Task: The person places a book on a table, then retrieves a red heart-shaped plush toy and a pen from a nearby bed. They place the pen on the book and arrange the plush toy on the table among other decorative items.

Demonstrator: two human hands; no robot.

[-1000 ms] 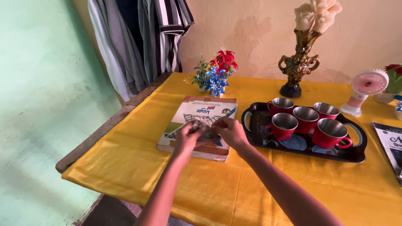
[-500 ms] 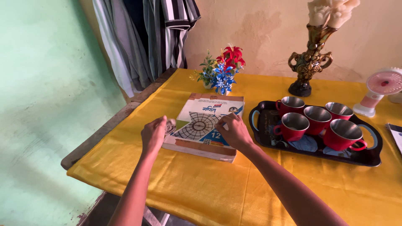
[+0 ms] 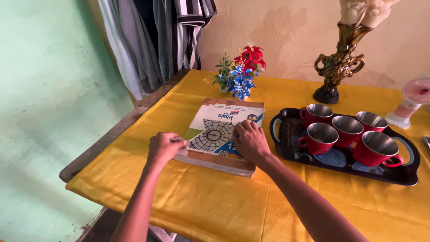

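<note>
Resting on the yellow tablecloth (image 3: pixel 233 201), the textbook (image 3: pixel 221 134) lay where it had been half a second before, while the left hand (image 3: pixel 164 147) had curled its fingers onto the book's left edge and the right hand (image 3: pixel 251 142) stayed flat, fingers spread, on the cover. Just right stood a black tray (image 3: pixel 280 130) of red cups (image 3: pixel 319 138); behind, artificial flowers (image 3: pixel 239 74) and a brown vase (image 3: pixel 337 67).

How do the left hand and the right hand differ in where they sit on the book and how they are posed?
The left hand is curled at the near left edge of the book, fingers pinching at that edge, while the right hand lies on top of the cover. The left hand rests partly on the yellow cloth; the right hand sits wholly over the book, nearer the black tray. Both touch the same book.
</note>
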